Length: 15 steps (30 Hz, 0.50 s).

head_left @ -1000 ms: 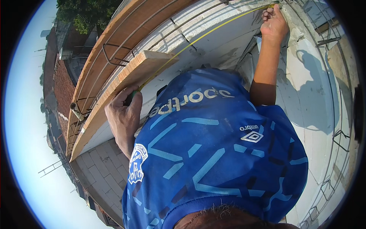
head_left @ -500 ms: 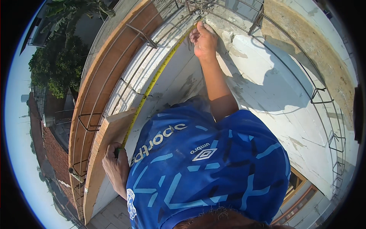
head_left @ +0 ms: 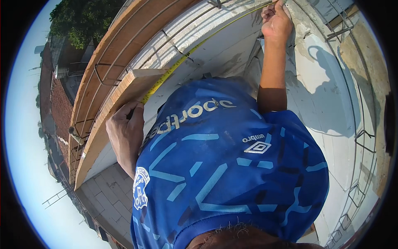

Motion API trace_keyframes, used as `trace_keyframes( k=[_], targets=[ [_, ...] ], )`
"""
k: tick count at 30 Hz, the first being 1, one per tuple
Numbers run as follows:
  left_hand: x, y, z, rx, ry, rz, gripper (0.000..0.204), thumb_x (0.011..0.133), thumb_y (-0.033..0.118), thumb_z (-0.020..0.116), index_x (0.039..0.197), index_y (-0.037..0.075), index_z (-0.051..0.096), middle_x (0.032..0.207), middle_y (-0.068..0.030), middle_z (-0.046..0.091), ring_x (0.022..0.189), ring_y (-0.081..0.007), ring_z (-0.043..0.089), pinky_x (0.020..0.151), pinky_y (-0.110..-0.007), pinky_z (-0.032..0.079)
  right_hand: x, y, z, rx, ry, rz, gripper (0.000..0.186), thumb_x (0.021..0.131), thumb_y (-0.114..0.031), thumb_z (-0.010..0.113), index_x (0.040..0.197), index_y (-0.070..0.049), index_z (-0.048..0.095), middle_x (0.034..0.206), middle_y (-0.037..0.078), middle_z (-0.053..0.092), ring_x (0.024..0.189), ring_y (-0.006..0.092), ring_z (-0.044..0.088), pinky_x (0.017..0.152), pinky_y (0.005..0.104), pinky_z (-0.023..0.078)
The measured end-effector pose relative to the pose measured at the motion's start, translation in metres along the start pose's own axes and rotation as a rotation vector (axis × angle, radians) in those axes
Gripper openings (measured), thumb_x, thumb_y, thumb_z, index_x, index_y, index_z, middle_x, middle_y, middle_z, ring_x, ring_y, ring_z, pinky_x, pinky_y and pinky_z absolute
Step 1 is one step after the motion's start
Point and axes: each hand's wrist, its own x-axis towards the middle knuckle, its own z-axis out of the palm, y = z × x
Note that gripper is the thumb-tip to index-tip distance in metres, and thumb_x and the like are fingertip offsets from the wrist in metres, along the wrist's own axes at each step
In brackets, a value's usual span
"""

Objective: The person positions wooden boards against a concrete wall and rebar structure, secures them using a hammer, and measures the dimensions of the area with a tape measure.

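Note:
A yellow tape measure (head_left: pixel 171 72) stretches along the top edge of a white block wall (head_left: pixel 155 56). At its near end my left hand (head_left: pixel 126 130) is closed around it, beside a wooden board (head_left: pixel 112 103) set against the wall; the tape's case is mostly hidden by the fingers. Far off to the right, my outstretched right hand (head_left: pixel 277 24) has its fingers curled at the tape's far end by the wall corner. The thumb points up, and the very tip of the tape is hard to make out there.
An orange-brown formwork board (head_left: pixel 118 39) and thin steel rebar (head_left: pixel 97 76) run along the wall's outer side. More rebar (head_left: pixel 365 143) bends along the right wall (head_left: pixel 321 66), where shadows fall. Below at left are grey blocks (head_left: pixel 110 186), a tiled roof (head_left: pixel 60 112) and a tree (head_left: pixel 81 25).
The view has turned and shifted, so the hands and wall corner appear farther right and higher. Both hands stay at the two ends of the stretched tape.

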Motion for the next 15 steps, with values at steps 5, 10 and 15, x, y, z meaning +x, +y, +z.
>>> trace_keyframes(
  k=[5,10,15],
  targets=[
    [-0.002,0.000,0.001,-0.013,-0.005,-0.051,0.028,0.087,0.026,0.069,0.099,0.002,0.077,0.069,-0.0156,0.069,0.063,-0.0232,0.066,0.070,-0.035,0.051,-0.009,0.002,0.043,-0.209,0.257,-0.038,0.027,0.096,-0.028,0.070,0.103,-0.004,0.062,0.081,0.004,0.054,0.070,0.0192,0.052,0.062,0.0305,0.040],
    [-0.003,-0.001,0.000,-0.022,-0.040,-0.076,0.027,0.085,0.026,0.067,0.099,0.005,0.078,0.066,-0.0111,0.066,0.063,-0.0189,0.063,0.068,-0.033,0.050,-0.003,0.014,-0.001,0.041,0.190,-0.139,0.022,0.097,-0.019,0.069,0.103,0.001,0.061,0.071,0.007,0.061,0.057,0.0194,0.056,0.055,0.0315,0.042],
    [-0.003,-0.003,0.001,-0.032,-0.014,-0.083,0.029,0.084,0.026,0.067,0.100,0.006,0.079,0.065,-0.0073,0.064,0.061,-0.0134,0.059,0.064,-0.031,0.048,-0.010,-0.005,0.012,-0.081,0.249,-0.082,0.024,0.097,-0.022,0.069,0.099,0.000,0.062,0.077,0.007,0.058,0.066,0.0221,0.056,0.062,0.0330,0.042]
  ],
)
